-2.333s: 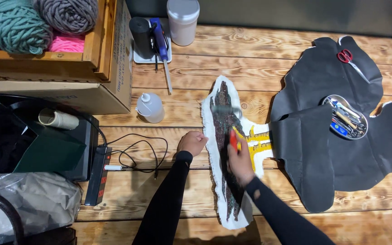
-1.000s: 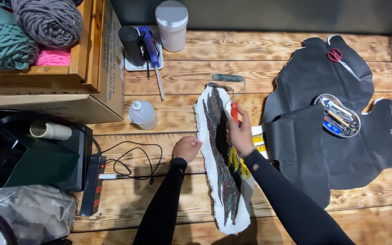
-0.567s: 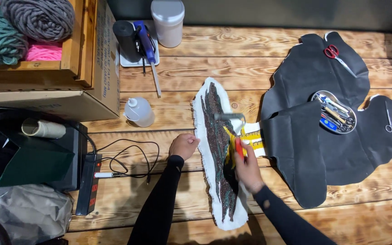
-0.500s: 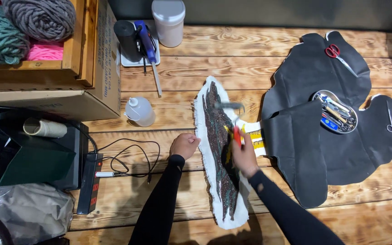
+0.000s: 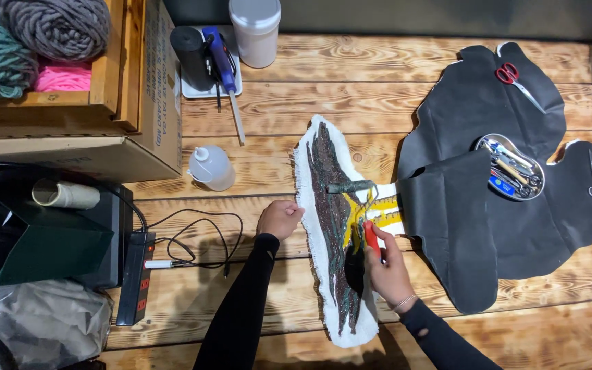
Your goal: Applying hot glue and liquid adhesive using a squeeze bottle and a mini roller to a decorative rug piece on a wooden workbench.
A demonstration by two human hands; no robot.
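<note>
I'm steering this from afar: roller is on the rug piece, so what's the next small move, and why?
Probably roll on down the strip: the right hand holds the red-handled roller across the dark backing of the rug piece, the left hand pins its white edge.

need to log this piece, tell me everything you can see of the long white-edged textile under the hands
The long textile piece lies flat on the wooden table, running top to bottom. Its white fabric backing has frayed, wavy edges; the middle is covered in dark mottled brown-green tufting, with yellow patches on its right side. The left hand presses its left edge. The right hand holds a red-handled roller whose head rests across it. A black sheet lies beside it.
</note>
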